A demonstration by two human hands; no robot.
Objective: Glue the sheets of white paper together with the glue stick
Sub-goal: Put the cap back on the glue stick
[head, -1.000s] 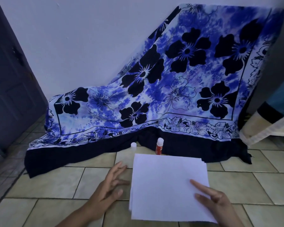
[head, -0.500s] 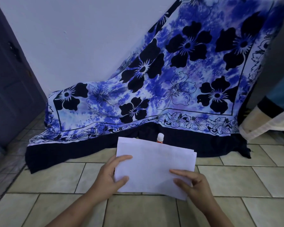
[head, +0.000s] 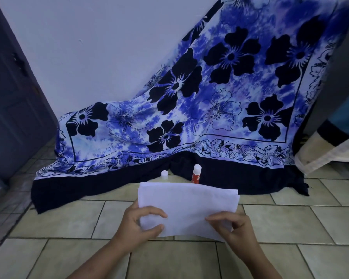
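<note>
Low in the middle of the frame, the left hand (head: 142,224) grips the left end of the sheets (head: 189,204), fingers curled over the front and thumb under the lower edge. The right hand (head: 235,228) pinches the lower right corner. Between them the stack hangs clear of the floor (head: 290,224), tilted up toward the person.

Its edges are not flush: a few layers show stepped at the upper right. I'd say that is the first risk, because with only two grips along the bottom a loose sheet could slide out or the stack could skew further as it is laid down.

Just beyond the top edge, the glue stick (head: 196,175) stands upright and looks uncapped, with what seems to be its cap (head: 164,175) a little to the left. Both sit right at the dark hem of the cloth (head: 210,117). If the paper swings forward it could tip the stick, smearing glue on the fabric or tiles. The cap could also roll under the hem.
</note>
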